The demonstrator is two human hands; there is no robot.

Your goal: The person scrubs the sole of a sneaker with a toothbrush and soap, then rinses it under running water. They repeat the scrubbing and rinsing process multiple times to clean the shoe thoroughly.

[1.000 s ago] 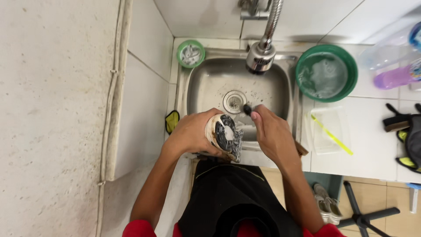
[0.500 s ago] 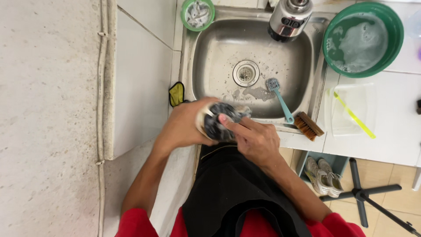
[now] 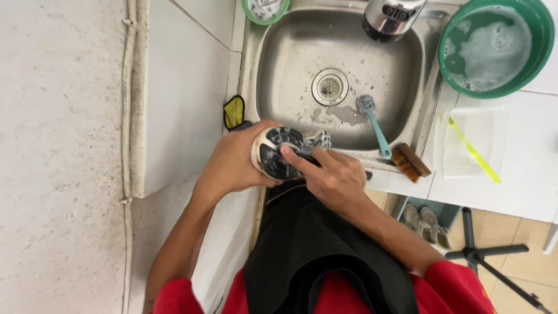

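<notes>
My left hand [image 3: 232, 166] grips a black and white shoe [image 3: 278, 152] at the near edge of the steel sink [image 3: 290, 64], sole turned up. My right hand [image 3: 331, 180] lies across the sole, forefinger stretched over it. It is closed on a dark brush [image 3: 367, 174]; only the handle end shows behind the hand. A black apron hangs below both hands.
A blue toothbrush [image 3: 375, 125] lies in the soapy sink near the drain [image 3: 329, 87]. A wooden brush [image 3: 410, 163] rests on the sink's right rim. A green basin of suds [image 3: 494, 49], a clear tub with a yellow stick [image 3: 471, 148] and a tap [image 3: 389, 17] are nearby.
The view has dropped toward me. The shoe and both hands have drawn back from over the drain to the sink's near edge. The blue toothbrush now lies in the sink.
</notes>
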